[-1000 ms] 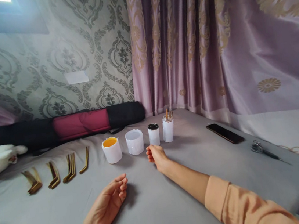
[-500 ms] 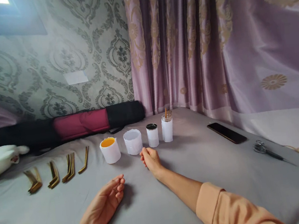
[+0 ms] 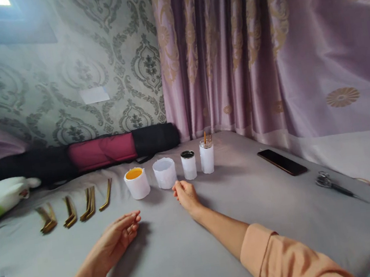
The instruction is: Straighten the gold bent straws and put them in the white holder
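White containers (image 3: 164, 173), four, side by side

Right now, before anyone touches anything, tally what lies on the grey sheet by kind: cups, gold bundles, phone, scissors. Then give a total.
White cups: 4
Bundles of bent gold sticks: 4
Black phone: 1
Scissors: 1
Total: 10
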`<state>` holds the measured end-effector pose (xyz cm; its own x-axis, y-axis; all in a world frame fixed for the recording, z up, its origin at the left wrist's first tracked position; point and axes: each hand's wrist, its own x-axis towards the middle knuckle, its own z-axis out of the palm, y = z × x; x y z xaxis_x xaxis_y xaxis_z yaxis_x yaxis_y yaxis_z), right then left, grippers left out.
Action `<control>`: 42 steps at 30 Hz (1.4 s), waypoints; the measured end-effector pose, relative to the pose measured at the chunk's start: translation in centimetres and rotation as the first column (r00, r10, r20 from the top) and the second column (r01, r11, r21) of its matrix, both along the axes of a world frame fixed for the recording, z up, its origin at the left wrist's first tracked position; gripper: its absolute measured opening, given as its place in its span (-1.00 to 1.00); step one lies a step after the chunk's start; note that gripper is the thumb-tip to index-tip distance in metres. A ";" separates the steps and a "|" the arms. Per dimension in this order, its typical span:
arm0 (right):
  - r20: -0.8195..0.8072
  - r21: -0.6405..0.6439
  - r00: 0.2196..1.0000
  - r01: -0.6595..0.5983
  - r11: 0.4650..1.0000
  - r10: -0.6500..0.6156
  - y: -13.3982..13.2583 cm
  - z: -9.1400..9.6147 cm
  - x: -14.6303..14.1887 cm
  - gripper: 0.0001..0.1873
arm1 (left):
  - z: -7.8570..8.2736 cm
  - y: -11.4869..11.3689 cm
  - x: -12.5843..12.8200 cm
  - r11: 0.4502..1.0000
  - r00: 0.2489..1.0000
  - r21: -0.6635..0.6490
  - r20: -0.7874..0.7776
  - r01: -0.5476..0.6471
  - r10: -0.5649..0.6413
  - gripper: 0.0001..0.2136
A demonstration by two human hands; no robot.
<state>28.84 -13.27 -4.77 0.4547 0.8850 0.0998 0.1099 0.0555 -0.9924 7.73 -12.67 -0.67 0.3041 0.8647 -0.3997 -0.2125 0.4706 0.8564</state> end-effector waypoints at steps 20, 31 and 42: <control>-0.034 0.024 0.999 -0.012 1.000 0.013 0.0 0.1 -0.3 -0.64 | 0.1 6.2 -5.9 0.891 0.753 0.454 -0.585 -0.003 0.301 -0.81; -0.018 0.014 1.000 -0.025 1.000 0.025 0.2 0.0 -0.3 -0.65 | 0.7 9.5 -6.9 0.812 0.385 0.541 -0.812 0.218 0.438 -0.87; -0.018 0.020 0.999 -0.030 0.999 0.031 0.1 0.1 -0.5 -0.59 | 0.4 11.6 -6.9 0.749 0.163 0.487 -0.869 0.450 0.467 -0.81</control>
